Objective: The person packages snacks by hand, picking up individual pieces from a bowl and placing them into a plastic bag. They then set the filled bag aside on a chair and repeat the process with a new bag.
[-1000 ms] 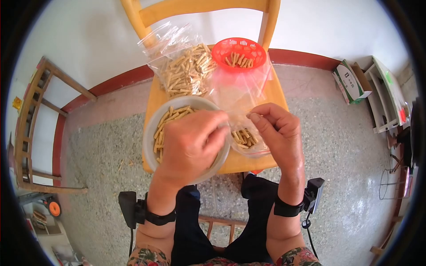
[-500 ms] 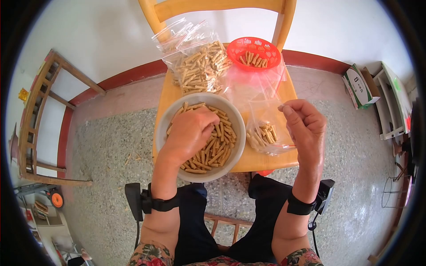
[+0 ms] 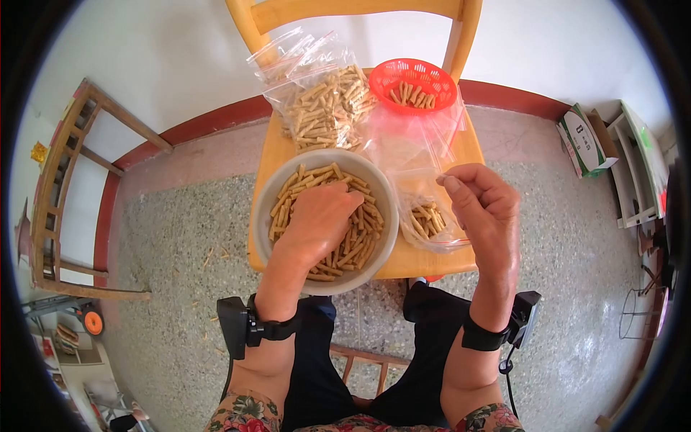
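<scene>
Reaching into the grey bowl (image 3: 268, 209) of short tan sticks (image 3: 360, 241), the left hand (image 3: 317, 219) lies palm down on the pile, fingers curled into the sticks; whether it grips any cannot be told. The bowl sits on the near left of the yellow chair seat (image 3: 432, 261). Just right of it, the right hand (image 3: 484, 209) pinches the rim of a small clear bag (image 3: 426, 219) between thumb and fingers, holding it up; a few sticks lie in it. Farther away, a fuller clear bag of sticks (image 3: 324, 108) lies on the left, and a red basket (image 3: 414, 83) with a few sticks stands on the right.
</scene>
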Demonstrator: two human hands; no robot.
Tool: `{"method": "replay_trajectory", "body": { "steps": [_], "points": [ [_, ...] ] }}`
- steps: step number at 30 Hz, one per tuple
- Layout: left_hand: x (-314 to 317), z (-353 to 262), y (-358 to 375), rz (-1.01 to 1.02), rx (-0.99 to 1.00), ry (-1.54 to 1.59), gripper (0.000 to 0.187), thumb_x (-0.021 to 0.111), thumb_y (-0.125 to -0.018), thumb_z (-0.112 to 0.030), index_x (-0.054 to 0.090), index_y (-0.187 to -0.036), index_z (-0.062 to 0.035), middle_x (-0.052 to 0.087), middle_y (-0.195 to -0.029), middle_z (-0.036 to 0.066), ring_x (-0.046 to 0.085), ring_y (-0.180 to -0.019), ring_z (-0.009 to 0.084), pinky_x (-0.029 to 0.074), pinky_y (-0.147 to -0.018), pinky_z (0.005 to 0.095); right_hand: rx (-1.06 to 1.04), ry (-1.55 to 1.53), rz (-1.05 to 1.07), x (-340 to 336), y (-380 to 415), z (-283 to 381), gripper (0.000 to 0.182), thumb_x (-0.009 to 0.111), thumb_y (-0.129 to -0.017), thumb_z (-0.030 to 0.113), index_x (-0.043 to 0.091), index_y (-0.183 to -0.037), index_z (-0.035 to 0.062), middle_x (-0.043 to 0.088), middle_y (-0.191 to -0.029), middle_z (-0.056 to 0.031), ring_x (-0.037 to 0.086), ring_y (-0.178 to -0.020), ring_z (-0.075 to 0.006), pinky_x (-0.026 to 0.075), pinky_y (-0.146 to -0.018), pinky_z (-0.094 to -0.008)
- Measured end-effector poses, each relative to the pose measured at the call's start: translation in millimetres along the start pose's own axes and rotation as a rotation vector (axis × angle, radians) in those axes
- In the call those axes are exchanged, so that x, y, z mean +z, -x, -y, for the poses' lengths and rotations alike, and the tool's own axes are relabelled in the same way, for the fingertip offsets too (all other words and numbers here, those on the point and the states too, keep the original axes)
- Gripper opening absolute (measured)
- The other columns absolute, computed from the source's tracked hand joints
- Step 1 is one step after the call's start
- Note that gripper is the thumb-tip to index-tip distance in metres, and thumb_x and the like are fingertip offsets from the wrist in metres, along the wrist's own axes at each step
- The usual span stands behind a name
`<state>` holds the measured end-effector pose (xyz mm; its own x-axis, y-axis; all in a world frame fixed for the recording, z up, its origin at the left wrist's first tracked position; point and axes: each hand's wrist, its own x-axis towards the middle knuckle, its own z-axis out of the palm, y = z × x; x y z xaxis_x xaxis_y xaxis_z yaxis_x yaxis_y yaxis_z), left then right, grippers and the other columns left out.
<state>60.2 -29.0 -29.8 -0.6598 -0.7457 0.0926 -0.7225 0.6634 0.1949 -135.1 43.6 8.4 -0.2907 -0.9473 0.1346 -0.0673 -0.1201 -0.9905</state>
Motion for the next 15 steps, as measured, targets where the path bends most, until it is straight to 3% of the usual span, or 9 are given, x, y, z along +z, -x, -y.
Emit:
{"method": "replay_trajectory", "body": {
  "steps": [15],
  "points": [
    [6.7,5.5,2.2,-0.020,0.037,-0.051,0.020,0.061,-0.061,0.000,0.059,-0.080,-0.0082,0.054,-0.071,0.010,0.055,-0.070,0.0307,0.044,-0.063,0.0390,-0.025,0.026,0.040,2.8,-0.5,-1.1,0.007,0.056,-0.084,0.004,0.057,-0.082,-0.0025,0.051,-0.060,0.0057,0.041,-0.056,0.0014,0.032,-0.049,-0.0155]
  ]
}}
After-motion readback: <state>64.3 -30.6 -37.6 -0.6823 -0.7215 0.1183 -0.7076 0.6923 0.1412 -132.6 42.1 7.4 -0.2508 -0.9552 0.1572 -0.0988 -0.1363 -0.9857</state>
